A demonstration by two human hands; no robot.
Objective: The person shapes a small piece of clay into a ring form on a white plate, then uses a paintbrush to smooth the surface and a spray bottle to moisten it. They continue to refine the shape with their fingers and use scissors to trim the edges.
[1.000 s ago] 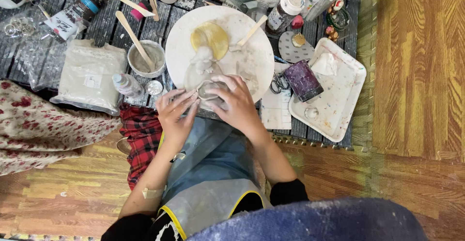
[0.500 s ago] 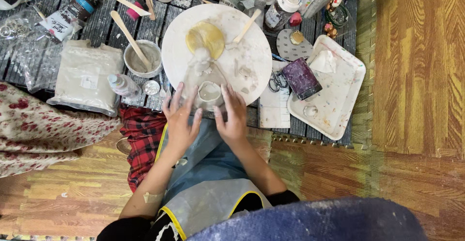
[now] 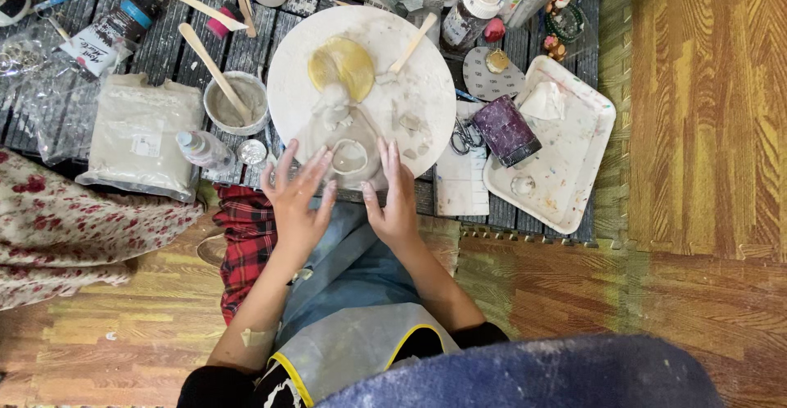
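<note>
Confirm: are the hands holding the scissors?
No, the scissors lie untouched beside the purple cup, while the left hand and right hand flank a small clay ring on the round board.

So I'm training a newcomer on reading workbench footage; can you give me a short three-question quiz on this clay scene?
1. True or false: both hands grip the small clay ring.
2. Which lies on the round white board? A) scissors B) a yellow disc C) a spray bottle
3. What rests in the grey cup of slip?

Key
1. False: the left hand and the right hand are open, fingers spread, on either side of the ring.
2. B
3. A wooden stick, leaning out toward the upper left.
</note>
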